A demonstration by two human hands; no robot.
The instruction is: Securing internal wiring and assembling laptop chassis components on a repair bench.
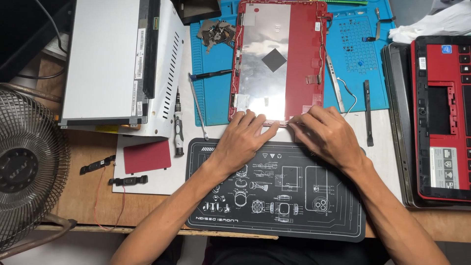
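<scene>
The red laptop lid shell (pixel 314 54), lined with a silver foil sheet (pixel 262 59), is lying on the blue mat (pixel 216 93), and its near edge is pinched by the left hand (pixel 243 140) and the right hand (pixel 324 132), fingertips closed on it. The black printed mat (pixel 274 196) is spread nearest. A screwdriver (pixel 178 125) is seen at left, a fan (pixel 27 167) at far left, a red keyboard base (pixel 441 118) at right

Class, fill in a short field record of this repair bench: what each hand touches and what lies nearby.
left hand: fingertips on near edge of red laptop lid shell
right hand: pinching same edge
under the shell: blue work mat
under the wrists: black printed mat
left of the hands: screwdriver, red touchpad panel
far right: red laptop base
</scene>
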